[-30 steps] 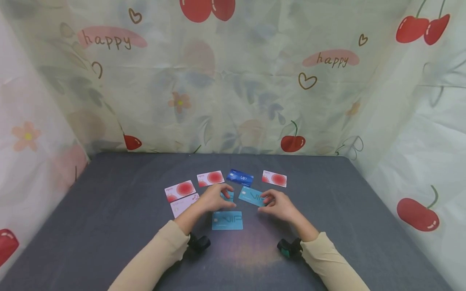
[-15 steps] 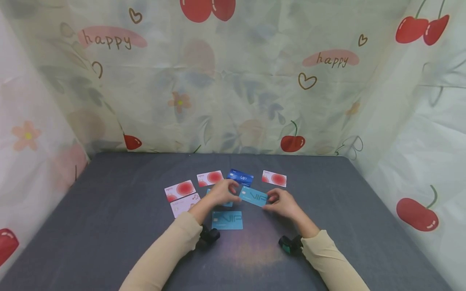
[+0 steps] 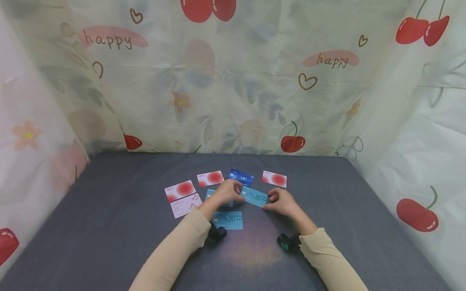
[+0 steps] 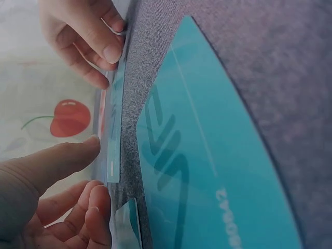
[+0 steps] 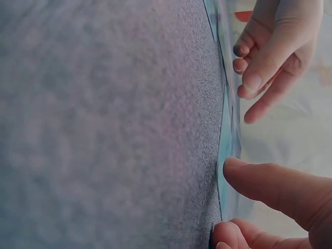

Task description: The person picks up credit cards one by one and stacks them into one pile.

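Note:
A teal VIP card (image 3: 254, 197) lies slightly turned on the dark table, between the two hands. My right hand (image 3: 284, 201) holds its right end, with thumb and finger at the near and far corners. My left hand (image 3: 226, 192) hovers at the card's left end with thumb and forefinger parted; in the right wrist view those left fingers (image 5: 267, 72) look apart from the card. Below and behind my left hand lies a second teal card (image 3: 210, 194), partly hidden. Nearer me lies a third teal VIP card (image 3: 229, 220), its left edge covered by my left wrist.
Beyond the hands lie a dark blue VIP card (image 3: 240, 177), a red-and-white card (image 3: 210, 178) and another red-and-white card (image 3: 274, 178). To the left, a further red-and-white card (image 3: 180, 191) sits above a pale pink card (image 3: 185, 205). A patterned curtain (image 3: 233, 101) surrounds the dark table (image 3: 327, 190).
My left hand has moved right, from over the second teal card to the left end of the middle one. My right hand has shifted slightly right and uncovered more of that card.

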`<act>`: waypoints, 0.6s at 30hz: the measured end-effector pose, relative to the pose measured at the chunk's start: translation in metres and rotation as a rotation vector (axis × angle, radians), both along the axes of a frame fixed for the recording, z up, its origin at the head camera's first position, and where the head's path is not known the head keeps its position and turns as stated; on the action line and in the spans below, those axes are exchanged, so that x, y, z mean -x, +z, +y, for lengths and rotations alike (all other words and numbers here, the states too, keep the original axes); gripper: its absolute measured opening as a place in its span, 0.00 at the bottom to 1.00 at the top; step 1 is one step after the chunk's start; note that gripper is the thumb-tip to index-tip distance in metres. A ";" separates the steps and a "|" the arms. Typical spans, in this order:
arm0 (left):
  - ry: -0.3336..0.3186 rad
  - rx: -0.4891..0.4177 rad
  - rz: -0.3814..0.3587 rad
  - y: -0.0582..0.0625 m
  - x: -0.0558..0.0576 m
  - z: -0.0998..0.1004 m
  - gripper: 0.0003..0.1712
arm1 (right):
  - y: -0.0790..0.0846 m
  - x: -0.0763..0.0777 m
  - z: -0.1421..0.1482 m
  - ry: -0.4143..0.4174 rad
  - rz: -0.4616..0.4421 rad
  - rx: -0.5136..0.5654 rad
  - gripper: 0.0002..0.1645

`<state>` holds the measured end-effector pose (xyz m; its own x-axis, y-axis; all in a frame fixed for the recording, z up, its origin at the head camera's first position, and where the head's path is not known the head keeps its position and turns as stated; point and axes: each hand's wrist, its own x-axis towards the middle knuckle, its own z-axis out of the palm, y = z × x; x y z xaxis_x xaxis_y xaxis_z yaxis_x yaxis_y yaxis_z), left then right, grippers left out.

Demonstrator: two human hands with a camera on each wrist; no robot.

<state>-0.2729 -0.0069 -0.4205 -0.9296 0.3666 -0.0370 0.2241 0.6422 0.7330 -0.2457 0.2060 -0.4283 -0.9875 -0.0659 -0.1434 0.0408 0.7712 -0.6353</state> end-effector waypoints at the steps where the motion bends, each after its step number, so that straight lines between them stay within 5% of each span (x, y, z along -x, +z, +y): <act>1: 0.001 0.002 0.000 0.000 0.001 0.001 0.26 | -0.001 0.000 0.000 0.002 0.002 0.001 0.29; 13: 0.062 0.051 -0.072 -0.006 0.011 0.009 0.30 | -0.003 0.004 0.001 0.005 0.013 0.001 0.30; 18: 0.030 0.033 -0.059 -0.038 0.041 0.010 0.34 | -0.003 0.005 0.000 -0.005 -0.010 0.001 0.30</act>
<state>-0.3136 0.0030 -0.4589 -0.9359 0.3366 -0.1039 0.1615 0.6722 0.7226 -0.2512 0.2064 -0.4312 -0.9864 -0.0612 -0.1528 0.0506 0.7705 -0.6355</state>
